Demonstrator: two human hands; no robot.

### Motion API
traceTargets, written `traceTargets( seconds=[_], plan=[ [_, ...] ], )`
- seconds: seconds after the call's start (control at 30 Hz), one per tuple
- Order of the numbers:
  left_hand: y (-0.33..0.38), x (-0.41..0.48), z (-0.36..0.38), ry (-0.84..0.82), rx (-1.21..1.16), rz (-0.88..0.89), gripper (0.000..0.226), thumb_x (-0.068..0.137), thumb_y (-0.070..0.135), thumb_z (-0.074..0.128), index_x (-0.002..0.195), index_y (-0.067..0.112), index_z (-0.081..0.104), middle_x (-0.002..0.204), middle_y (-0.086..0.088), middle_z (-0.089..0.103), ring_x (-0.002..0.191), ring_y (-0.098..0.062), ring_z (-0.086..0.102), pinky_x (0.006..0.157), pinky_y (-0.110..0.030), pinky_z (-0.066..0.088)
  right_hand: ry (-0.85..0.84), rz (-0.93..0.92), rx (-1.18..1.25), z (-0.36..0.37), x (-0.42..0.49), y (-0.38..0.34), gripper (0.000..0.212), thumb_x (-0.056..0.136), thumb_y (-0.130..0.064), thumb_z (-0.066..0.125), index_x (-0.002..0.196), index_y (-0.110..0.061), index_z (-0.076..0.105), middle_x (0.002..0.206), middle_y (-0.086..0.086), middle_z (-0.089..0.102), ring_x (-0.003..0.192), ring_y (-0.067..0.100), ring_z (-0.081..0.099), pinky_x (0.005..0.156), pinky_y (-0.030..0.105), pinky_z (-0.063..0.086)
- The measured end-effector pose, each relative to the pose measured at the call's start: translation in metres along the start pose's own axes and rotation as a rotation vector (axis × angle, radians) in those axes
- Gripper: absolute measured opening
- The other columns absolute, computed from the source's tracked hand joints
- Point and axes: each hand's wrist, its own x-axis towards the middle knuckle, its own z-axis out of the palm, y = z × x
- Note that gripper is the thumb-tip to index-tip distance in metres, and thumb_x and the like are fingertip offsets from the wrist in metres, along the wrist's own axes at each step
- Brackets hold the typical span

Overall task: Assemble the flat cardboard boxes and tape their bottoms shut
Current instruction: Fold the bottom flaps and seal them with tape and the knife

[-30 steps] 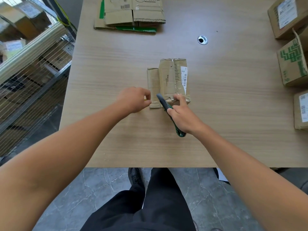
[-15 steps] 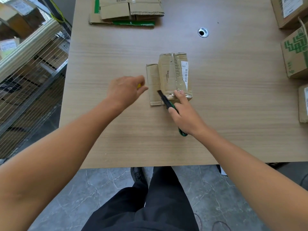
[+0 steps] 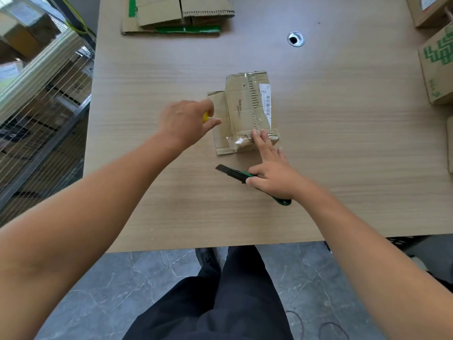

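Observation:
A small flattened cardboard box (image 3: 241, 111) with a white barcode label and clear tape on its near end lies in the middle of the wooden table (image 3: 343, 155). My right hand (image 3: 274, 173) holds a green and black utility knife (image 3: 232, 174) flat against the table, while its index and middle fingers press on the box's taped near edge. My left hand (image 3: 186, 121) hovers just left of the box, fingers curled around a small yellow object (image 3: 205, 117) that is mostly hidden.
A stack of flat cardboard boxes (image 3: 179, 15) with green print lies at the table's far edge. Assembled boxes (image 3: 436, 62) stand along the right edge. A round cable hole (image 3: 295, 39) is far right of centre. A wire shelf rack (image 3: 41, 106) stands to the left.
My right hand has drawn the knife back from the box's near edge and laid it on the table. My left hand has lifted away to the left of the box.

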Motion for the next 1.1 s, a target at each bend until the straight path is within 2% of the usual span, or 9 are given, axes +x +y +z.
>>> traceTargets(
  seconds=[0.13,0.2,0.3,0.47,0.6,0.8,0.9,1.0,1.1],
  plan=[
    [0.002,0.0,0.0,-0.001,-0.028,-0.003,0.043,0.088,0.072,0.05,0.097,0.031,0.061,0.079,0.004,0.063,0.079,-0.025,0.06,0.067,-0.032,0.032,-0.005,-0.079,0.437,-0.018,-0.005,0.002,0.023,0.086,-0.035,0.058,0.067,-0.023,0.064,0.169,-0.013,-0.005,0.151,-0.003,-0.019,0.125,0.044,-0.006],
    [0.004,0.002,-0.002,0.009,-0.053,0.017,0.049,0.082,0.079,0.052,0.097,0.034,0.061,0.082,0.004,0.066,0.077,-0.022,0.058,0.067,-0.031,0.032,0.149,-0.082,0.61,-0.019,-0.005,0.007,0.03,0.089,-0.032,0.053,0.098,-0.009,0.071,0.163,-0.009,0.028,0.152,-0.002,0.014,0.123,0.032,0.012],
    [0.011,0.004,-0.005,0.024,-0.037,0.101,0.062,0.071,0.085,0.057,0.099,0.031,0.062,0.08,0.003,0.068,0.072,-0.024,0.06,0.067,-0.03,0.031,0.446,-0.046,0.759,-0.013,-0.003,0.011,0.032,0.101,-0.033,0.046,0.127,-0.02,0.06,0.125,0.002,0.068,0.115,0.01,0.06,0.102,0.033,0.04],
    [0.025,0.008,0.004,0.003,0.029,0.248,0.064,0.071,0.075,0.069,0.107,0.022,0.061,0.094,0.0,0.071,0.079,-0.028,0.064,0.073,-0.032,0.034,0.683,-0.03,0.781,-0.003,0.012,0.01,0.039,0.105,-0.042,0.041,0.123,-0.014,0.062,0.117,-0.012,0.07,0.114,0.002,0.062,0.095,0.017,0.044],
    [0.024,0.011,0.011,0.052,0.0,0.364,0.061,0.075,0.069,0.072,0.106,0.017,0.066,0.088,-0.004,0.072,0.071,-0.032,0.065,0.075,-0.039,0.047,0.781,0.037,0.766,0.006,0.022,0.014,0.039,0.092,-0.043,0.068,0.119,-0.018,0.056,0.099,-0.004,0.064,0.089,0.013,0.061,0.078,0.032,0.051],
    [0.02,0.023,0.012,0.141,-0.027,0.519,0.052,0.08,0.062,0.072,0.099,0.014,0.07,0.078,-0.005,0.068,0.065,-0.031,0.066,0.072,-0.042,0.054,0.968,0.105,0.464,0.025,0.043,0.012,0.053,0.086,-0.038,0.079,0.126,-0.009,0.058,0.146,0.003,0.04,0.136,0.016,0.038,0.116,0.037,0.035],
    [0.019,0.029,0.014,0.151,-0.043,0.542,0.05,0.08,0.061,0.071,0.098,0.014,0.071,0.076,-0.004,0.067,0.065,-0.031,0.066,0.072,-0.041,0.054,1.008,0.159,0.663,0.027,0.055,0.008,0.051,0.087,-0.034,0.08,0.127,-0.014,0.057,0.144,0.005,0.037,0.139,0.017,0.041,0.114,0.036,0.039],
    [0.017,0.033,0.016,0.145,-0.024,0.578,0.045,0.078,0.055,0.079,0.096,0.014,0.072,0.074,-0.004,0.065,0.061,-0.031,0.062,0.066,-0.037,0.053,1.071,0.194,0.714,0.024,0.063,0.003,0.041,0.084,-0.036,0.082,0.115,-0.024,0.058,0.14,0.002,0.039,0.133,0.012,0.046,0.108,0.018,0.038],
    [0.017,0.033,0.02,0.139,0.003,0.595,0.044,0.075,0.052,0.083,0.094,0.013,0.072,0.071,-0.005,0.061,0.057,-0.03,0.058,0.062,-0.035,0.049,1.068,0.228,0.709,0.025,0.069,0.0,0.039,0.086,-0.032,0.081,0.114,-0.014,0.061,0.141,0.002,0.037,0.133,0.016,0.045,0.11,0.031,0.042]
  ],
)
